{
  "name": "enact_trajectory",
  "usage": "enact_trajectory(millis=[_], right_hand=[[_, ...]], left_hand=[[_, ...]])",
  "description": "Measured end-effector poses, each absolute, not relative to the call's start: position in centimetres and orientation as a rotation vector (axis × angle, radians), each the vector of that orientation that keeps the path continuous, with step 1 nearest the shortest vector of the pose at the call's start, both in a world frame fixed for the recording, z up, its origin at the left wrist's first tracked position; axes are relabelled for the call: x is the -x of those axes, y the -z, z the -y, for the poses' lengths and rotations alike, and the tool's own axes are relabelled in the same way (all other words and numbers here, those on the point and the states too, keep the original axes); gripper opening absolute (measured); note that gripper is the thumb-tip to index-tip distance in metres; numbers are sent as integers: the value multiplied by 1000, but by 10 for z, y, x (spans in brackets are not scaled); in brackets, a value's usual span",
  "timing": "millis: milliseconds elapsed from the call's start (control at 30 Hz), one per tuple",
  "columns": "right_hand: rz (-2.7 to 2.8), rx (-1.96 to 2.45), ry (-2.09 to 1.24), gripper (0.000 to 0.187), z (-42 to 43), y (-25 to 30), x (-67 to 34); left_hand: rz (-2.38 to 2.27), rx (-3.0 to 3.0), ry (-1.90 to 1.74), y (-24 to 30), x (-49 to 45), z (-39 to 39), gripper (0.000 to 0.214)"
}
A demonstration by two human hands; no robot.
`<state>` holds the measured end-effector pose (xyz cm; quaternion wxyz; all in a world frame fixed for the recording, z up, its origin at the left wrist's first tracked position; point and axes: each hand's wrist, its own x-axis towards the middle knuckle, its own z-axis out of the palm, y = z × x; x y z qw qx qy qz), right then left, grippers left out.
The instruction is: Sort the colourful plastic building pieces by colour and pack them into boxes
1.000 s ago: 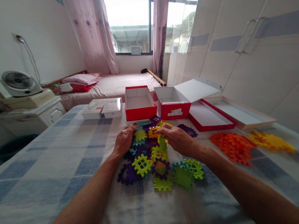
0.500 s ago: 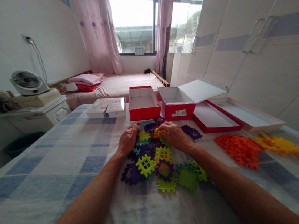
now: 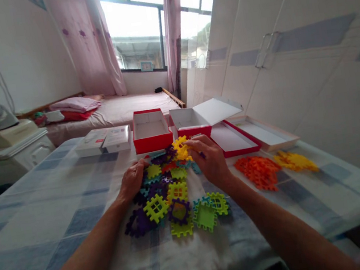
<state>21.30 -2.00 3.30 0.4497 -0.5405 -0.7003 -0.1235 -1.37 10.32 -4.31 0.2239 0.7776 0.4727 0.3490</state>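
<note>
Notched plastic building tiles in purple, lime green, teal and yellow lie in a loose pile (image 3: 156,188) on the table. My right hand (image 3: 207,155) pinches a yellow tile (image 3: 180,148) between thumb and fingers, raised at the far right side of the pile. Against the pile's far left edge rests my left hand (image 3: 133,177), close to a lime tile (image 3: 153,171); its fingertips are partly hidden, so their grip is unclear. A green square tile (image 3: 205,216) lies with others at the near right.
Orange tiles (image 3: 258,172) and yellow tiles (image 3: 295,161) form separate heaps to the right. Behind the pile stand an open red box (image 3: 153,144), another red box with its white flap raised (image 3: 219,113), and shallow lids (image 3: 241,148). White boxes (image 3: 103,142) sit at the left.
My right hand has lifted the yellow tile from the pile and moved it slightly up and away from my left hand. The camera view has turned to the right.
</note>
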Motion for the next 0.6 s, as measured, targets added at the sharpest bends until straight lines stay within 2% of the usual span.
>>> enact_trajectory(millis=[100, 200, 300, 433, 533, 600], right_hand=[[1472, 1484, 306, 24, 45, -43, -266], [1170, 1774, 342, 33, 77, -41, -344], [938, 2135, 402, 32, 107, -26, -424], [944, 2347, 413, 32, 128, 1, -496], [1035, 2409, 396, 35, 129, 14, -515], [1030, 2465, 508, 39, 127, 16, -515]], left_hand=[[-1306, -2154, -946, 43, 14, -104, 68], [-1314, -2142, -950, 45, 15, -106, 69], [-1322, -2134, -963, 47, 15, -108, 68], [-1331, -2128, -956, 47, 15, -108, 66], [-1332, -2134, -928, 47, 17, -108, 66], [-1340, -2129, -927, 48, 17, -108, 67]])
